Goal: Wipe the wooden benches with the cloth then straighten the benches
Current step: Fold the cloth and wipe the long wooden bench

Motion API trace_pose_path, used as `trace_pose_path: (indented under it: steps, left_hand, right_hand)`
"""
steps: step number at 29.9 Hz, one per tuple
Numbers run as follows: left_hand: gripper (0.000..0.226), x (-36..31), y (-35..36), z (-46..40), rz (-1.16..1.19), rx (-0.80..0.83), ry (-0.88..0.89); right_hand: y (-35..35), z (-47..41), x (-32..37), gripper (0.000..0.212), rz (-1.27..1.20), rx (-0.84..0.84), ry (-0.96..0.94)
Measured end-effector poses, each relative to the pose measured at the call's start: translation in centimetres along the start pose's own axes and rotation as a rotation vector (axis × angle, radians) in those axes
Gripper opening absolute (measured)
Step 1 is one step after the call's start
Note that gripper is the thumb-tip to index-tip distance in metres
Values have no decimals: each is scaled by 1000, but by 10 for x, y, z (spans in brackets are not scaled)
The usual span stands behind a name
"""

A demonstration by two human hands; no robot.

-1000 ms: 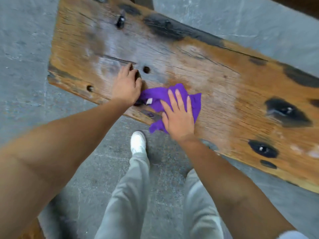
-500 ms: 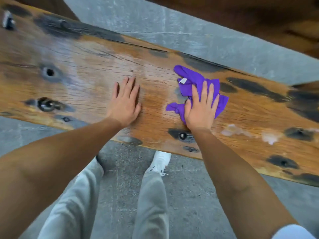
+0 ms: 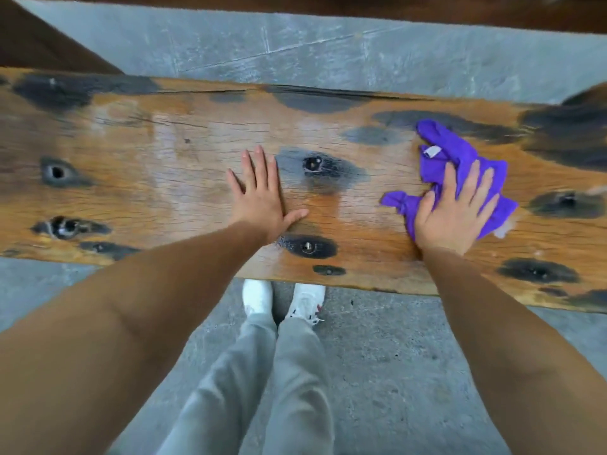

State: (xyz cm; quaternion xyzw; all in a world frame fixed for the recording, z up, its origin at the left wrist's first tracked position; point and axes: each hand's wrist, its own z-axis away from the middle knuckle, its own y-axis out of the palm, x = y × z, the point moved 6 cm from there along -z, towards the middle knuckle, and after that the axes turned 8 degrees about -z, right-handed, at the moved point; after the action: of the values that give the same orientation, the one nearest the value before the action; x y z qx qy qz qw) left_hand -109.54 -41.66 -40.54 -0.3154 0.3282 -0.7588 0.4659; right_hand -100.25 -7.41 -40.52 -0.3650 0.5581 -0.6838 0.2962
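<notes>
Cloth lies crumpled on the wooden bench, toward its right end, pinned beneath the right hand: palm and spread fingers press flat on its near part (nothing pinched or gripped), purple folds bunching out beyond the fingertips and beside the thumb. The left hand rests open and flat on bare wood, well apart from the cloth.

Bench: orange-brown wood, fine grain lines, black scorch-like blotches, pale sheen at centre. Cloth, right of frame: vivid purple, small white tag. Floor: mottled grey. Trousers light grey; shoes white.
</notes>
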Motion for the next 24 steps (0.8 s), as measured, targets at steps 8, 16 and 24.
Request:
trace_pose_path:
  steps: [8, 16, 24]
  left_hand:
    - [124, -8, -4, -4, -22, 81, 14]
    - [96, 49, -8, 39, 483, -267, -84]
    - [92, 36, 50, 85, 308, -236, -140]
  right_hand:
    - [-5, 1, 12, 63, 4, 38, 77]
    - [25, 89, 201, 62, 32, 281, -446]
    - [49, 98, 208, 58, -34, 277, -884]
